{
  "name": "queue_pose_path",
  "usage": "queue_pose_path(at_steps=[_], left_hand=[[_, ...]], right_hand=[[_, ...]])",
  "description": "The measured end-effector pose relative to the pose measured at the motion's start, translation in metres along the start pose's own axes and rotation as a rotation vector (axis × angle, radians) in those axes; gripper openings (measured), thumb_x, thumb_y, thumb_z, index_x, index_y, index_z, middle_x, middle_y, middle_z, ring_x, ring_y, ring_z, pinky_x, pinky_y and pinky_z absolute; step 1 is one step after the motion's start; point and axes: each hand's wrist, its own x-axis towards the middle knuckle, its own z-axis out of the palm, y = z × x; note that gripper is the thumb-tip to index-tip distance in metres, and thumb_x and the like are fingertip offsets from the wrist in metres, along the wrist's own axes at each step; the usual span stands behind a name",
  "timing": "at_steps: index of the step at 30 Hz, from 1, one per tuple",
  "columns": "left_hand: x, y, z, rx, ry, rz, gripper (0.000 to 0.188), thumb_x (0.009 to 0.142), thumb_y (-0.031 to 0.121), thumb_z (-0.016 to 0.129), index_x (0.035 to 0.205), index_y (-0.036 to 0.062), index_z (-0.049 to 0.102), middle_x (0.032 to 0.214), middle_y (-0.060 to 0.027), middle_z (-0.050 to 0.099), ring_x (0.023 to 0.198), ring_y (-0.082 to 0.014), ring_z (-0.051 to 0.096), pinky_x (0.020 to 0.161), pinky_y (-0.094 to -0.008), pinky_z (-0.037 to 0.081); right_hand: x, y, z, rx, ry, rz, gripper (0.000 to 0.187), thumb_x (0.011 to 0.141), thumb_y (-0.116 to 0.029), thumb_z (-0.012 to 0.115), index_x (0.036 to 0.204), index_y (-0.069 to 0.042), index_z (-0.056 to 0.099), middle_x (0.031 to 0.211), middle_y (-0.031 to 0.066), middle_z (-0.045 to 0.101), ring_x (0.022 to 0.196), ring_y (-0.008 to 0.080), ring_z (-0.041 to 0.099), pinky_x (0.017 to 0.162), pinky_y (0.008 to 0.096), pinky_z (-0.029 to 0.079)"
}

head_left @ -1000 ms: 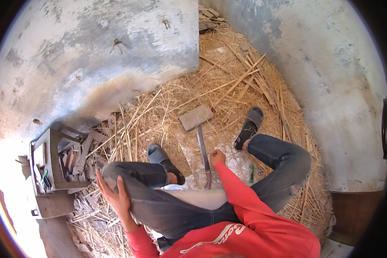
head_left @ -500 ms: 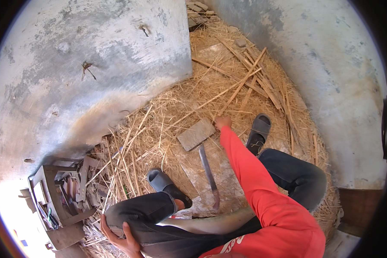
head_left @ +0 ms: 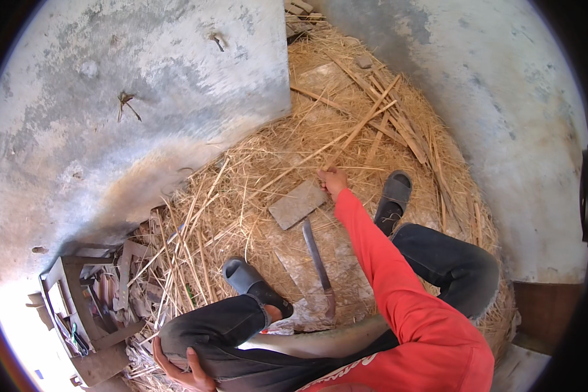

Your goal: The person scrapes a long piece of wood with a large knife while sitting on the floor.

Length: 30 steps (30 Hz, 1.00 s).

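Note:
My right hand (head_left: 334, 181) reaches down to the straw-covered floor, fingers closed in a pinch on a thin pale strip (head_left: 371, 169) that looks like split bamboo. Just below that hand lies a flat grey-brown block (head_left: 298, 204). A long curved knife (head_left: 317, 261), blade pointing away from me, lies between my feet, its brown handle toward me. My left hand (head_left: 184, 371) rests on my bent left knee with its thumb and fingers apart, holding nothing.
Long wooden strips (head_left: 398, 130) lie piled at the far right. Pale thin sticks (head_left: 193, 242) are scattered on the left. A wooden frame (head_left: 88, 320) with scraps stands at lower left. Weathered walls (head_left: 150, 85) close in on both sides. My grey clogs (head_left: 242, 273) flank the knife.
My right hand has lifted slightly and shifted a little left, and a thin strip now shows across its fingertips. My left hand stays on the knee. The knife and block have not moved.

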Motion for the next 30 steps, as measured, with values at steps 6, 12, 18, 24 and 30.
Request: queue_pose_path(at_steps=[6, 12, 18, 24, 30], left_hand=[[-0.007, -0.002, -0.015, 0.084, 0.003, -0.019, 0.069, 0.085, 0.034, 0.073, 0.137, -0.0057, 0.051, 0.135, -0.0235, 0.053, 0.128, -0.0371, 0.046, 0.112, -0.0504, 0.03], [-0.011, -0.009, -0.016, 0.165, -0.038, -0.033, 0.065, 0.085, 0.026, 0.065, 0.138, -0.007, 0.049, 0.139, -0.0244, 0.051, 0.132, -0.0387, 0.045, 0.115, -0.0485, 0.026], [-0.014, 0.008, -0.01, 0.164, 0.024, 0.02, 0.07, 0.085, 0.041, 0.076, 0.133, -0.0043, 0.055, 0.129, -0.0241, 0.057, 0.121, -0.0366, 0.05, 0.104, -0.0508, 0.037], [-0.003, 0.017, 0.006, 0.074, -0.029, -0.092, 0.07, 0.086, 0.046, 0.075, 0.133, -0.0018, 0.056, 0.123, -0.0233, 0.062, 0.112, -0.0391, 0.057, 0.099, -0.0495, 0.043], [0.005, -0.002, 0.01, 0.255, -0.03, -0.01, 0.069, 0.086, 0.046, 0.074, 0.133, -0.001, 0.056, 0.126, -0.0236, 0.061, 0.115, -0.0398, 0.057, 0.101, -0.0503, 0.043]], right_hand=[[-0.053, -0.021, 0.009, 0.132, -0.146, -0.071, 0.025, 0.089, -0.019, 0.075, 0.103, 0.0, 0.067, 0.076, 0.0047, 0.064, 0.052, 0.0101, 0.053, 0.045, 0.0273, 0.044], [-0.125, -0.046, -0.013, -0.426, -0.452, -0.031, 0.04, 0.091, -0.035, 0.073, 0.102, 0.003, 0.069, 0.08, 0.0078, 0.07, 0.052, 0.0116, 0.06, 0.043, 0.0274, 0.046], [-0.011, -0.066, -0.108, -0.303, 0.337, -0.284, 0.024, 0.086, -0.027, 0.068, 0.092, -0.004, 0.073, 0.075, 0.015, 0.072, 0.067, 0.0269, 0.07, 0.065, 0.0392, 0.054], [0.158, -0.009, -0.332, -0.099, 0.867, -0.059, 0.045, 0.094, -0.035, 0.066, 0.124, -0.002, 0.061, 0.083, 0.0097, 0.064, 0.063, 0.0176, 0.06, 0.057, 0.032, 0.052], [0.144, -0.018, -0.357, 0.299, 0.565, 0.129, 0.043, 0.096, -0.044, 0.064, 0.115, -0.005, 0.064, 0.07, 0.0023, 0.055, 0.056, 0.0137, 0.053, 0.057, 0.0276, 0.053]])
